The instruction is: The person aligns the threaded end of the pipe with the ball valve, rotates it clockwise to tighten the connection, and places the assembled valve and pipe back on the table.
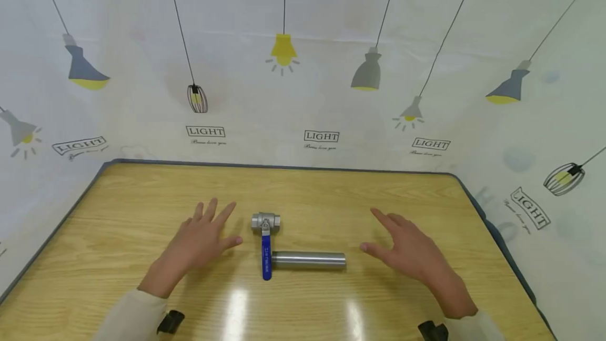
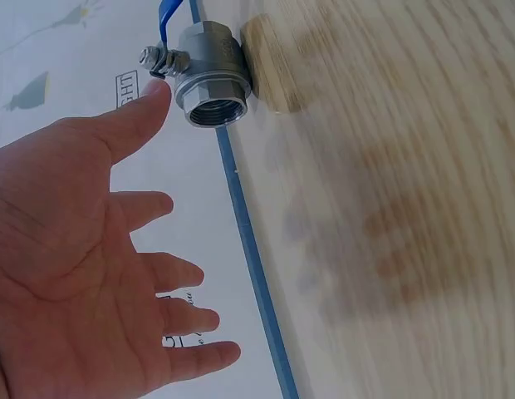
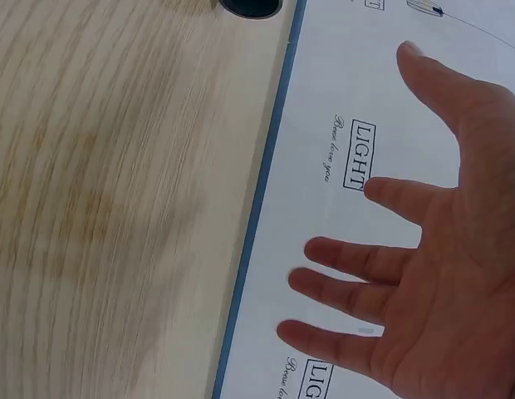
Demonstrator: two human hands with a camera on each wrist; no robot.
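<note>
A metal ball valve (image 1: 265, 221) with a blue lever handle (image 1: 266, 258) lies on the wooden table, its handle pointing toward the person. Beside the handle, a silver metal pipe (image 1: 310, 260) lies crosswise, its left end at the lever. My left hand (image 1: 199, 238) hovers left of the valve with fingers spread and nothing held. In the left wrist view the valve's threaded opening (image 2: 214, 112) shows just past the thumb. To the right of the pipe, my right hand (image 1: 411, 246) is held over the table, fingers extended and holding nothing.
The wooden table (image 1: 156, 188) has a blue-grey edge. Behind and beside it hangs a white sheet (image 1: 326, 99) printed with lamps and lettering. A dark band (image 1: 171, 322) is on the left wrist, another (image 1: 433, 330) on the right.
</note>
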